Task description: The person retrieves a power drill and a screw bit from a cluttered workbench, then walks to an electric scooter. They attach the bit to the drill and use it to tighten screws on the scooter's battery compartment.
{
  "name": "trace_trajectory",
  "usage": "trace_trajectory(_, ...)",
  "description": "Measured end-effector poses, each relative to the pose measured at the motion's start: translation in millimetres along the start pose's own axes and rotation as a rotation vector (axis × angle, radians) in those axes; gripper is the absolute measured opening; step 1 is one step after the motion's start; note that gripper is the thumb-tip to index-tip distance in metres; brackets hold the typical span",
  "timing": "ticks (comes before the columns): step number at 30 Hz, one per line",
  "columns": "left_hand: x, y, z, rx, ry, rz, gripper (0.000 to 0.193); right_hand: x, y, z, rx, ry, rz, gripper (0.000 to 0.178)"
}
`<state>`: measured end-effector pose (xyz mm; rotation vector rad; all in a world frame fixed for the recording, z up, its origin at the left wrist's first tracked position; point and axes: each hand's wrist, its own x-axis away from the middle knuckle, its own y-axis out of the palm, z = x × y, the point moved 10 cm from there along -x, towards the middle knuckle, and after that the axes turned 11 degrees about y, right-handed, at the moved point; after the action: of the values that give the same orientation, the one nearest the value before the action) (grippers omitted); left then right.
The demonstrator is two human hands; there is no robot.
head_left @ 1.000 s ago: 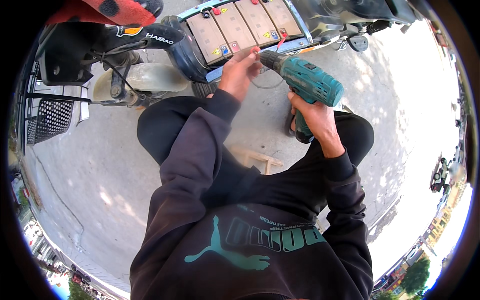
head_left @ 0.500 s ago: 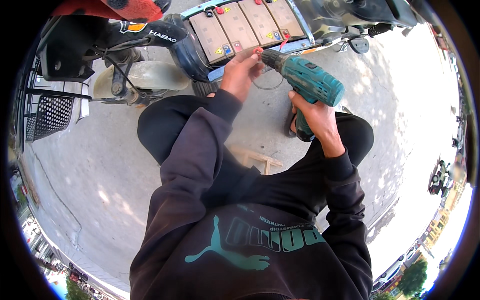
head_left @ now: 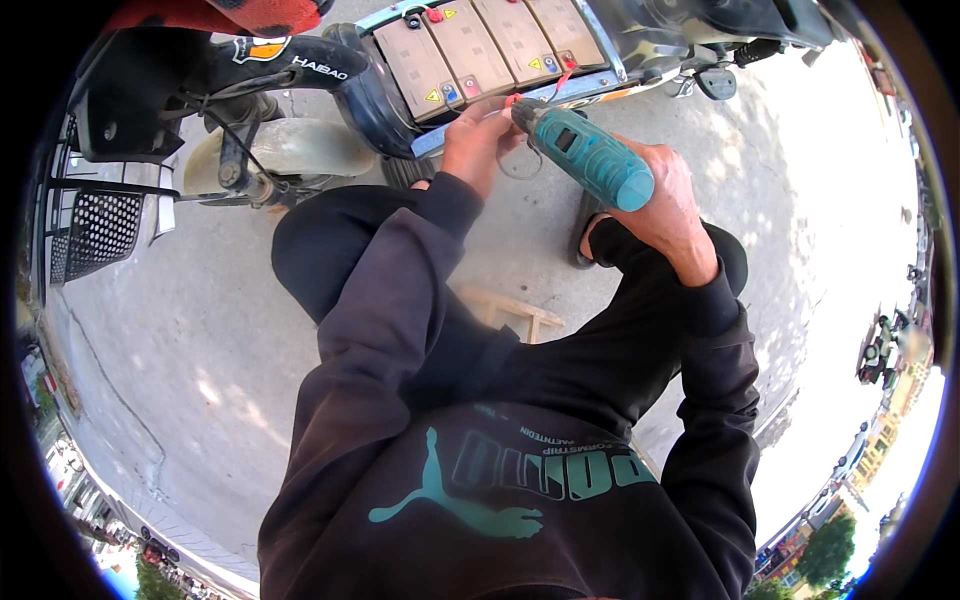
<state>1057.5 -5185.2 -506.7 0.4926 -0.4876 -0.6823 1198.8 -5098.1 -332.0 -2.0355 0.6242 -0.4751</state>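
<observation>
My right hand (head_left: 668, 205) grips a teal cordless drill (head_left: 590, 160), its body slanting up and left; the handle is hidden beneath. My left hand (head_left: 476, 146) is pinched closed at the dark chuck (head_left: 524, 113), on a small red wire end (head_left: 512, 100). A thin wire loop (head_left: 532, 168) hangs beside those fingers. Just beyond the left hand, several brown batteries (head_left: 470, 55) sit side by side in the metal-edged frame of an electric scooter (head_left: 366, 95). A red wire (head_left: 566, 76) sticks up from the batteries' near side.
The scooter's front wheel and pale fender (head_left: 300, 148) lie to the left, with a black basket (head_left: 103, 230) farther left. Red spotted cloth (head_left: 255, 15) covers the top left. A small wooden stool (head_left: 525, 308) shows between my legs on the concrete ground (head_left: 200, 330).
My right hand has turned the drill, so its rear end has swung left and its handle has gone out of sight. The left hand stays at the chuck, nearly in place.
</observation>
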Motion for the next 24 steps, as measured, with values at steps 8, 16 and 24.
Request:
trace_trajectory(8,-12,-17,-3,-0.017,0.064,0.134,0.034,-61,14,-8,-0.183,0.156,-0.195,0.029)
trace_trajectory(16,-24,-29,4,-0.062,0.144,0.305,0.023,-107,21,-37,-0.055,0.114,-0.262,0.028)
trace_trajectory(24,-27,-30,-2,-0.063,0.141,0.337,0.019,-129,34,-37,-0.091,0.146,-0.337,0.032)
